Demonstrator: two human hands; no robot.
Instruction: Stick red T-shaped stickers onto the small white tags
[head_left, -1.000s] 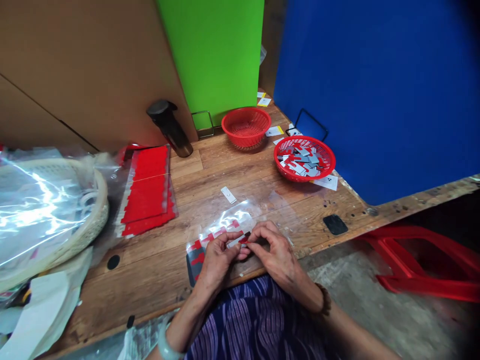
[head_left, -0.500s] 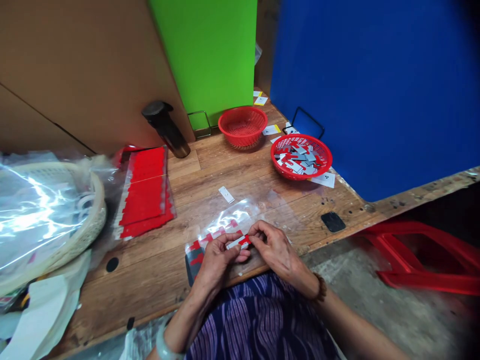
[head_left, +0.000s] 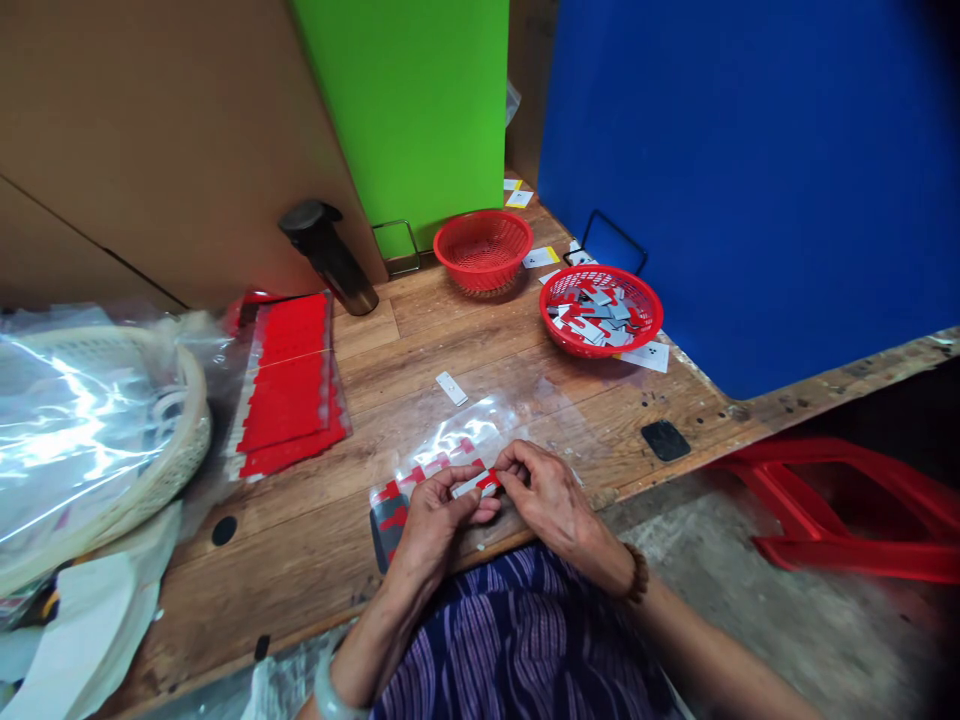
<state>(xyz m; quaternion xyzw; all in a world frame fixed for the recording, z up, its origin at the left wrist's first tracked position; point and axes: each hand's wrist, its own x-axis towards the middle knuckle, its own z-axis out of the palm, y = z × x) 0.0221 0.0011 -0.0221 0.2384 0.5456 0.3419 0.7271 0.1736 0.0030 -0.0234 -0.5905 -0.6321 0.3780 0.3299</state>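
Observation:
Between my two hands is a small white strip with a red end (head_left: 470, 486), held just above the near edge of the table. My left hand (head_left: 442, 510) pinches its white part between thumb and fingers. At the red end, the fingertips of my right hand (head_left: 541, 492) are closed on the strip. Under and beside my left hand lies a clear plastic sheet with red and grey pieces (head_left: 391, 512). A single small white strip (head_left: 451, 388) rests on the wood beyond my hands.
A red basket of red, white and grey pieces (head_left: 601, 340) stands at the right, another red basket (head_left: 484, 262) behind it. Red sheets (head_left: 289, 390), a dark bottle (head_left: 330, 258) and a plastic-covered cream basket (head_left: 196, 430) are leftward. A red stool (head_left: 847, 555) stands beside the table.
The view has shifted very slightly. Both hands keep their hold on the strip, with hardly any visible movement.

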